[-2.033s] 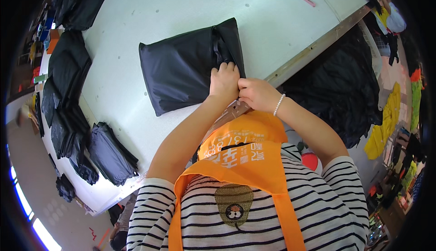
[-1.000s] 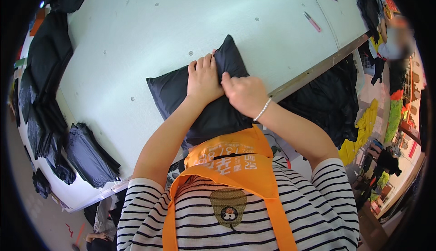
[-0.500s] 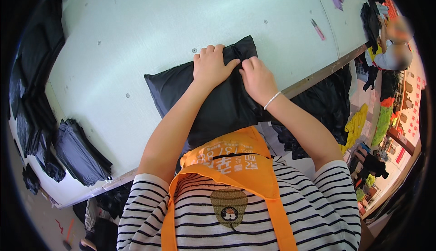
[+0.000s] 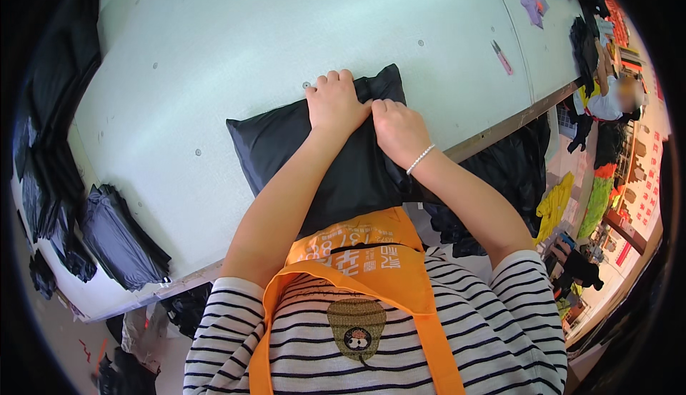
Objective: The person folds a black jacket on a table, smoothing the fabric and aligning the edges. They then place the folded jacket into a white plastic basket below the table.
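Note:
A padded black fabric bag [image 4: 275,138] lies slantwise at the table's near edge, its near side against my orange apron. My left hand [image 4: 334,102] rests on its far edge, fingers bent over the rim and thumb pointing right. Close beside that thumb, my right hand [image 4: 400,131] is closed in a pinch on the black fabric, near the bag's right end. What exactly lies between the pinching fingertips is hidden. The bag's far right corner [image 4: 389,77] sticks up past my hands. A white beaded bracelet [image 4: 420,159] circles my right wrist.
Pink-handled snips [image 4: 502,58] and a purple scrap [image 4: 533,6] lie on the pale table [image 4: 343,9] to the right. Stacked black pieces [image 4: 123,241] sit at the left edge. Black cloth [image 4: 504,170] hangs below the right edge. A co-worker [image 4: 607,98] is at the far right.
My right hand has turned and moved slightly down and left, its pinch now right against my left thumb. The bag's far right corner sits a little lower. The co-worker has shifted posture.

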A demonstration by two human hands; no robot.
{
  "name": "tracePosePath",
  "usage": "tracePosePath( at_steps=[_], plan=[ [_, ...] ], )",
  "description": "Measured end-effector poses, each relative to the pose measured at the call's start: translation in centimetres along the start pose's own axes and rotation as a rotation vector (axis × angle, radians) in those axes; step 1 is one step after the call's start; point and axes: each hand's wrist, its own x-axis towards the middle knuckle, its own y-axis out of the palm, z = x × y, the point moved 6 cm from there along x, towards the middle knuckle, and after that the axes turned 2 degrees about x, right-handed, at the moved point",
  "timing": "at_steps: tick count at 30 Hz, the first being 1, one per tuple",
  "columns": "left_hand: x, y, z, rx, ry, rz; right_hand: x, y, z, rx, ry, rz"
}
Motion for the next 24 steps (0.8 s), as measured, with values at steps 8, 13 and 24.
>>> tracePosePath(
  at_steps=[8,13,24],
  plan=[
    [0.0,-0.6,0.2,-0.162,0.015,-0.009,1.5,-0.7,-2.8,0.428,0.042,-0.146],
    [-0.1,-0.6,0.2,-0.158,0.045,0.015,5.2,1.3,-4.5,0.498,0.071,0.061],
    [2.2,0.4,0.9,-0.306,0.041,-0.01,5.2,0.7,-5.3,0.592,0.193,0.181]
  ],
)
